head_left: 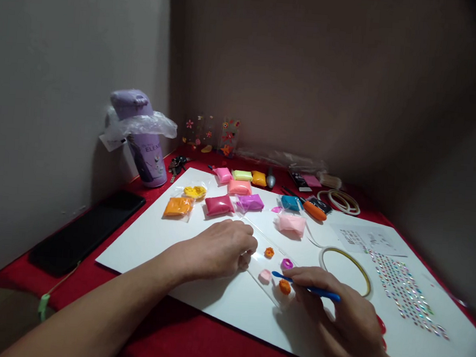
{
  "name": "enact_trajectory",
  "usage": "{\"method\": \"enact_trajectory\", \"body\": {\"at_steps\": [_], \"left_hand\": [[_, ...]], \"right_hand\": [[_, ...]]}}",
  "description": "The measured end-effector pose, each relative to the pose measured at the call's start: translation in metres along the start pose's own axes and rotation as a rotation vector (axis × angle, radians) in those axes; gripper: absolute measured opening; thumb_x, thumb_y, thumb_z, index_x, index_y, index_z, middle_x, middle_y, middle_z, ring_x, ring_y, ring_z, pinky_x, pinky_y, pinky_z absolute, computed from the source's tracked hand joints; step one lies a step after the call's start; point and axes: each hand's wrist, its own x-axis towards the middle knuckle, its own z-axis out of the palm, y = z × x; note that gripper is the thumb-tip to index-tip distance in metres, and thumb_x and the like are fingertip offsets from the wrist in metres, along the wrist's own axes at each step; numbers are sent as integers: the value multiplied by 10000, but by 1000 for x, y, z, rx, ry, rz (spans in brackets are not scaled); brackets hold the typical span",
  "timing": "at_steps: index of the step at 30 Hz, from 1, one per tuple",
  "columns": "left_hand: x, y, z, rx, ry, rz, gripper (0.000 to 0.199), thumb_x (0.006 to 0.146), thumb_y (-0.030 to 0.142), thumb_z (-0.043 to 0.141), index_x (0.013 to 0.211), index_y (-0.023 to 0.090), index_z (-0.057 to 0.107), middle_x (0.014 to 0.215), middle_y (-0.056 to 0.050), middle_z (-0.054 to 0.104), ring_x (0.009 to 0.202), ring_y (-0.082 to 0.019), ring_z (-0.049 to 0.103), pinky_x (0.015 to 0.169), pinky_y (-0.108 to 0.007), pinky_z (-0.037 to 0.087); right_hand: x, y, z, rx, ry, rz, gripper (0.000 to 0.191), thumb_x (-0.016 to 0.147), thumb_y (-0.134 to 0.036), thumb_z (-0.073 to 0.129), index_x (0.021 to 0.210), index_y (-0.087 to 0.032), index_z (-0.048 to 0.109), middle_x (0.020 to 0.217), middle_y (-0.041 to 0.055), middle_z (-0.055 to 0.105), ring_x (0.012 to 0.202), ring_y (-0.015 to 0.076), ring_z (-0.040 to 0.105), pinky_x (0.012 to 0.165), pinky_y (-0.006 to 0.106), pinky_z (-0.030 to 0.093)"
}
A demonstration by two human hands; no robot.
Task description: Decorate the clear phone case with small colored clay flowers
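Note:
My right hand (345, 311) grips a blue modelling tool (320, 291), its flat tip pointing left over a clear plastic piece (278, 300) that looks like a phone case. On that piece sit small clay flowers: an orange one (269, 252), a purple one (287, 264), a pale pink one (265, 276) and a larger orange one (285, 287). The tool's tip is near the pale pink and larger orange flowers. My left hand (223, 248) is closed at the plastic's left edge, fingers curled; what they pinch, if anything, is hidden.
Several clay packets, such as a crimson one (219, 205), lie on the white board (144, 242). A tape roll (348, 268) and gem stickers (405, 291) are at right. Behind stands a purple bottle (148, 150); a black phone (87, 230) lies left.

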Motion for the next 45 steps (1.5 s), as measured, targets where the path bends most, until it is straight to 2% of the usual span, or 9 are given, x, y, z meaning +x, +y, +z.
{"method": "enact_trajectory", "body": {"at_steps": [3,7,14,20,26,32,40,45], "left_hand": [[0,1,-1,1,-2,-4,83,759,94,549,720,151,596,796,-30,583,766,-148,523,625,-254,366],[-1,1,-1,-2,3,-1,93,753,84,540,724,151,597,795,-28,585,771,-149,523,632,-255,368],[1,-1,2,-23,18,44,132,746,51,517,719,155,595,790,-18,582,765,-135,516,634,-242,364],[0,-1,2,-6,13,40,129,739,51,512,700,155,578,777,-14,575,763,-134,510,628,-244,358],[-1,2,0,2,-3,26,138,748,53,502,702,156,581,789,-21,579,759,-140,512,627,-252,361],[-1,2,0,16,14,35,138,751,54,507,707,158,587,785,-25,580,752,-147,514,630,-261,365],[0,5,-4,23,-1,23,141,767,58,508,700,155,585,788,-31,586,761,-154,521,636,-261,370],[0,3,-1,37,3,33,139,768,62,506,714,158,592,790,-33,589,757,-153,518,631,-262,361]], "right_hand": [[0,1,0,16,-24,-34,197,874,-108,517,1019,-234,565,944,30,702,919,164,675,725,232,547],[1,3,0,-15,13,-4,199,879,-127,528,1041,-229,585,976,37,705,942,160,673,746,226,552],[4,0,-1,33,-24,25,215,869,-135,548,1044,-242,613,944,14,714,873,136,687,701,188,559],[5,0,0,70,18,125,211,875,-152,551,1048,-254,619,952,6,714,852,127,689,701,173,557],[8,0,1,162,-22,143,223,878,-156,545,1071,-245,614,980,21,706,883,147,682,732,212,566],[9,0,3,185,-6,171,191,893,-164,530,1040,-236,628,962,29,706,856,155,685,714,228,568],[13,-3,4,187,-23,117,200,901,-155,500,1046,-219,621,954,39,703,853,151,683,719,226,561],[14,-4,5,184,-45,32,241,888,-112,505,1074,-233,599,1005,37,689,931,153,662,773,240,550]]}}
